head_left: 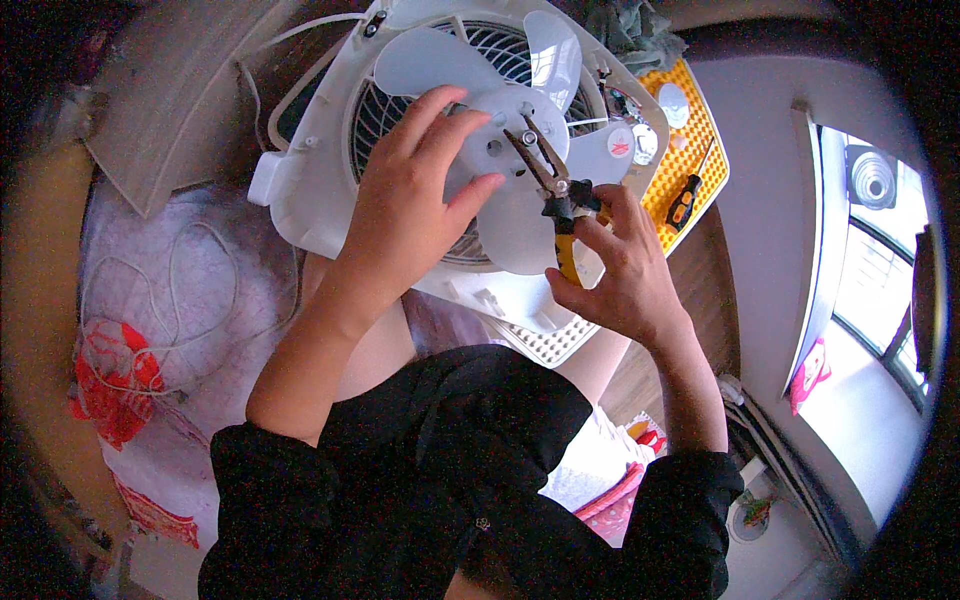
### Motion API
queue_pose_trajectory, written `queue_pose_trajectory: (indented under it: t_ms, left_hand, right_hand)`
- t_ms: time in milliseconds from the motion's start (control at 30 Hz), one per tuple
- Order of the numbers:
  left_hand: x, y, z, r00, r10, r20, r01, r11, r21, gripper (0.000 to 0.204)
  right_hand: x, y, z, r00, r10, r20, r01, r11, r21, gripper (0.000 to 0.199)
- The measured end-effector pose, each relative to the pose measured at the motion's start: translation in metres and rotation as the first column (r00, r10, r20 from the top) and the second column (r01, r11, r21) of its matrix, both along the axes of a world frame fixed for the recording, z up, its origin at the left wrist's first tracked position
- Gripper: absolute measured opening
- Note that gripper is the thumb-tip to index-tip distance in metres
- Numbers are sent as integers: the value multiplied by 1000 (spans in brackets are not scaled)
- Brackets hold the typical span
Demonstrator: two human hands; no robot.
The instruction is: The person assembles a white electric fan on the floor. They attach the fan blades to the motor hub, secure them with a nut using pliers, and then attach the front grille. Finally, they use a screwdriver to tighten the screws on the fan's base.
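A white box fan (330, 190) is seen from above, resting across the lap of a seated person in a black top, and it fills the upper middle of the frame. Its front grille is off, so the pale translucent fan blades (520, 70) and the round hub (495, 140) at their centre are exposed.

The left hand (415, 190) is laid on the blade assembly just left of the hub, fingers spread and slightly curled, thumb pointing toward the hub; the blades appear to be held against turning. The right hand (610, 265), right of centre, is wrapped around the yellow-and-black handles of a pair of needle-nose pliers (550, 190). The thin metal tips are aimed up and left and meet at the hub, beside a small round fastener there. Whether the tips are actually clamped on that fastener cannot be told.

At the upper right, a yellow perforated tray (700, 150) is partly hidden behind the fan, with a small black-and-orange screwdriver (684, 203) lying on it. A white cord (175, 290) is looped over a pink patterned cloth (130, 330) at the left. A bright window (870, 260) is seen at the right edge.

As a judgement, the work at the hub would be done best with the blades kept firmly braced, the plier tips seated squarely on the fastener before any twist is applied, and the force kept gentle, since thin plastic blades can crack.
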State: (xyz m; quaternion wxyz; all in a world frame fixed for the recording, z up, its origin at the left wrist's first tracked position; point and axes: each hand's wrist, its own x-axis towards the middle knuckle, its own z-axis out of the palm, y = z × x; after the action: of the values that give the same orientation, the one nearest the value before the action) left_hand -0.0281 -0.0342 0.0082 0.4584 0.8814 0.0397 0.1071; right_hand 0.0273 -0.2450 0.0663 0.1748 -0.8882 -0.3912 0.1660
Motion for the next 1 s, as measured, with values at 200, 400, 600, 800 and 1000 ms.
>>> queue_pose_trajectory:
  t_ms: [200,400,600,800,1000]
  left_hand:
    - [1,0,-2,1000,2,31,-1,1000,-16,46]
    - [1,-1,-2,999,8,34,-6,998,-55,46]
    - [4,0,12,1000,-11,3,10,968,250,45]
    - [27,10,13,975,-172,138,120,938,324,43]
    - [38,15,0,950,-284,127,234,921,311,37]
  right_hand:
    - [7,0,-1,999,39,36,-37,999,-35,31]
    - [17,0,0,994,95,53,-93,995,-38,30]
    - [14,1,1,991,73,112,-65,996,-68,35]
    - [11,2,-1,995,-18,98,26,996,-87,56]
    - [13,-4,-1,990,19,139,-11,998,-57,64]
